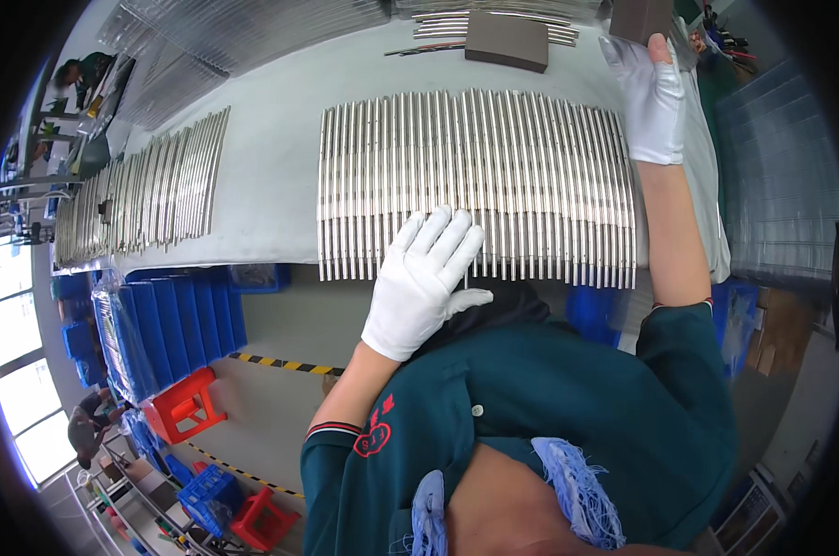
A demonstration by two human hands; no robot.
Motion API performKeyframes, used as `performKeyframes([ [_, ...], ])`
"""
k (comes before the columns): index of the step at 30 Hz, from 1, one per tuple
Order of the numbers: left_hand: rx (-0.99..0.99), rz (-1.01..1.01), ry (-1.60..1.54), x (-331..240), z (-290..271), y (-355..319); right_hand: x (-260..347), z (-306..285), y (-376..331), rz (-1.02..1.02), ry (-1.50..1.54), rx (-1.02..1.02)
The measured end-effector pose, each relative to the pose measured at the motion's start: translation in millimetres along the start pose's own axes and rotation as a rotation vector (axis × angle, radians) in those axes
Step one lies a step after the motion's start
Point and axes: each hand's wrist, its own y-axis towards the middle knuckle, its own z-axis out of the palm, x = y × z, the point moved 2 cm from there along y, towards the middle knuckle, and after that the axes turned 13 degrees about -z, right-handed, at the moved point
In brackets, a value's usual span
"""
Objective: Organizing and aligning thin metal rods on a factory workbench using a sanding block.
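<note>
A row of shiny metal rods (475, 157) lies side by side on the pale table cover, forming a wide sheet in front of me. My left hand (424, 283), in a white glove, rests flat with its fingers spread over the near ends of the rods left of the middle. At the far right my right hand (656, 102), also gloved but with a bare thumb tip, grips a dark brown block (640, 18). A second brown block (507, 42) sits behind the row on several loose rods (563, 33).
Another batch of rods (151, 190) lies at the table's left. Clear plastic trays (243, 37) are stacked along the far edge, and more transparent sheets (781, 176) stand at the right. Blue bins (183, 315) and a red stool (186, 406) are beside the table. Other people work farther left.
</note>
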Motion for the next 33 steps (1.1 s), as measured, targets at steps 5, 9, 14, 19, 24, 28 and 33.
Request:
performKeyframes([
  [5,-0.067,0.033,0.067,4,8,0,-5,-16,6,0.014,0.148,-0.094],
  [9,-0.086,0.035,0.1,3,8,1,-5,-24,8,0.054,0.252,-0.138],
  [14,-0.128,0.036,0.096,5,13,0,2,-4,4,0.042,0.228,-0.165],
  [19,-0.205,0.058,0.116,6,14,-2,15,48,-8,-0.004,-0.01,-0.245],
  [24,-0.13,0.051,0.115,5,12,-1,5,26,-14,0.045,-0.32,0.007],
  [28,-0.134,0.065,0.121,5,11,-1,-7,31,-31,0.101,-0.702,0.575],
  [33,-0.089,0.04,0.077,3,8,-1,-8,35,-31,0.081,-0.677,0.475],
])
